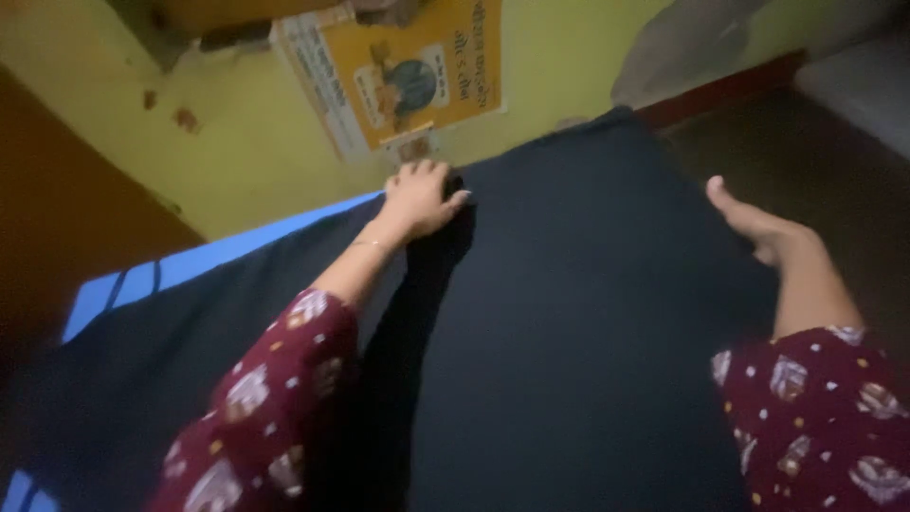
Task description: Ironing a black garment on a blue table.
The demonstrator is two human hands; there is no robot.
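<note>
A large dark cloth (578, 313) lies spread over a blue surface (142, 280). My left hand (420, 199) rests at the cloth's far edge near the wall, fingers curled on a fold of the fabric. My right hand (758, 228) lies at the cloth's right edge, thumb raised, fingers hidden behind the edge of the fabric. Both arms wear maroon patterned sleeves (265, 408).
A yellow-green wall (237, 123) stands just beyond the cloth, with a yellow poster (408, 66) on it. A dark floor (796, 123) and a red skirting strip (720, 90) are at the right. A brown panel (57, 209) is at the left.
</note>
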